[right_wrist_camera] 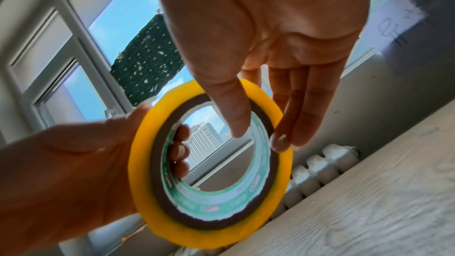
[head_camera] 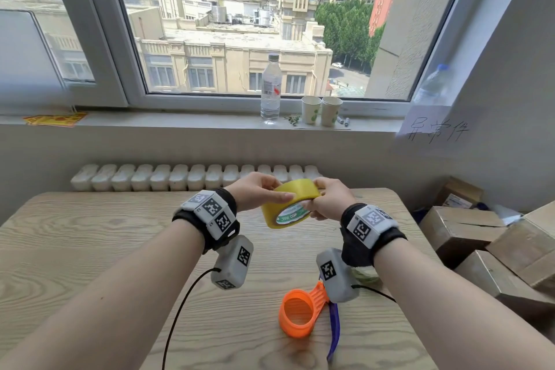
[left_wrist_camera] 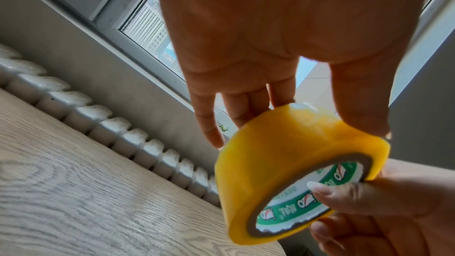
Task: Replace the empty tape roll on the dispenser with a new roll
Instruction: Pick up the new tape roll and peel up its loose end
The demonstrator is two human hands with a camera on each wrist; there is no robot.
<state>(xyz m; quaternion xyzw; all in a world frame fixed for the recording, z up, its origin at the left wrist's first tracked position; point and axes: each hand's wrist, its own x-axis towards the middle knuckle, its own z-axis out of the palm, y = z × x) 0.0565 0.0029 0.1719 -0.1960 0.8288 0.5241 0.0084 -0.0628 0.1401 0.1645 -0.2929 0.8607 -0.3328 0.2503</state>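
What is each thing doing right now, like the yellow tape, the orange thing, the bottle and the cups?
Yellow tape roll: full, held in the air above the wooden table.
Left hand: grips the roll's outside.
Right hand: grips the roll, thumb inside the core.
Orange plastic tape dispenser: lying on the table, no roll on it.
Clear plastic water bottle: upright, capped.
Two paper cups: upright on the windowsill.

paper sign (head_camera: 432, 128): 异常件 (handwritten) | tape roll (head_camera: 285, 207) label: unreadable
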